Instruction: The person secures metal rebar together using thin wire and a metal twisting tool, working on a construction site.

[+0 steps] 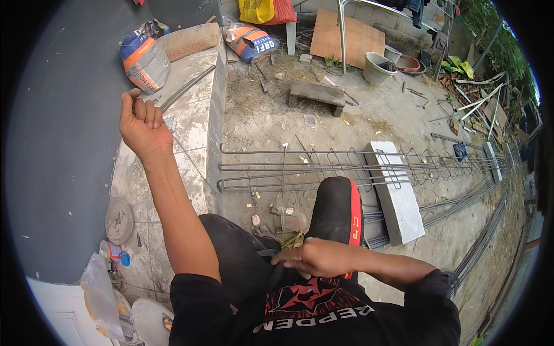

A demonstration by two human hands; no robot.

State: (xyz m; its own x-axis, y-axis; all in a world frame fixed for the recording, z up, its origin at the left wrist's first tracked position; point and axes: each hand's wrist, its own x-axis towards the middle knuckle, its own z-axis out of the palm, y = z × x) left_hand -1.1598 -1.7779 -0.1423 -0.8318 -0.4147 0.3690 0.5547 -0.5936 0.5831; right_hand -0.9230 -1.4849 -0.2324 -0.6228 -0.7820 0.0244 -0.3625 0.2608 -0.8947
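My left hand point(144, 124) is raised over the tiled ledge, its palm toward me and its fingers curled. Grey metal bars point(187, 87) slant across the ledge and meet its fingertips; whether they are gripped, I cannot tell. Low over my lap, my right hand point(314, 256) is closed, its forefinger pointing left. A dark grey strip point(268, 252) touches its fingertips, and what lies inside the fist is hidden. Just beyond it are yellowish strands point(293, 239) and a clear plastic cup point(293, 220). My dark-trousered knee point(334, 207) stands beside a long rebar cage point(277, 168).
A white block point(397, 199) props up the cage, with loose rebar point(450, 205) beneath. Bags point(145, 63) crowd the ledge's far end. A low wooden bench point(317, 95) and a white bucket point(378, 69) stand farther off. A round disc point(119, 221) rests by the left wall.
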